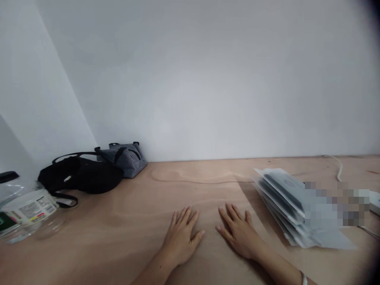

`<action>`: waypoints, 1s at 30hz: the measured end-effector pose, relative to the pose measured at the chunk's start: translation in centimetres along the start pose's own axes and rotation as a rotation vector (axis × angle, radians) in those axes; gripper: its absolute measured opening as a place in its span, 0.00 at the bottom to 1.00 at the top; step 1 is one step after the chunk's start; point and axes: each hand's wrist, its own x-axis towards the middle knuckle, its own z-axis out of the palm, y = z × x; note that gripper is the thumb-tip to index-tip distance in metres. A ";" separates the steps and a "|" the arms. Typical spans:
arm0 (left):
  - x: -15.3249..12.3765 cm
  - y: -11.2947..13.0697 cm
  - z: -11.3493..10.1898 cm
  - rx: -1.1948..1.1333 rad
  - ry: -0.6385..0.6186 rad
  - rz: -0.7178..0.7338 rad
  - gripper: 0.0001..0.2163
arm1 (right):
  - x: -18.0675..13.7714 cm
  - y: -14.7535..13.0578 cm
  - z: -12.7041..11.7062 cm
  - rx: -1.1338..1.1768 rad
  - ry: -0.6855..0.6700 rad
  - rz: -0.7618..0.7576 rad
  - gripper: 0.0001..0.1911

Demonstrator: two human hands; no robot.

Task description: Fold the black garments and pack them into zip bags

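Palm down on the wooden tabletop [124,233], my left hand [182,235] lies flat with its fingers spread. A short gap to the right, my right hand [239,231] rests flat too, fingers apart, with a light-coloured band [304,278] around the wrist. Neither hand holds anything. To the right of my right hand is a stack of frosted plastic zip bags [282,198], with something dark showing through the upper one. Part of the stack's right side is hidden by a pixelated patch.
At the left lie a large clear plastic bottle [32,211] with a label, a black bag [89,174] and a striped bag [132,160]. A white cable [339,168] and a white object [374,201] are on the right. A pale wall [202,87] stands behind the table.
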 end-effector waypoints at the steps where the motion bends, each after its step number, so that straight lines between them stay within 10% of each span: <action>1: 0.0 -0.1 0.0 -0.001 0.003 -0.005 0.27 | 0.0 0.0 0.0 -0.003 0.001 0.001 0.35; 30: 0.5 -1.2 0.4 -0.010 0.033 -0.014 0.23 | 0.4 0.3 -0.2 -0.146 0.186 -0.061 0.28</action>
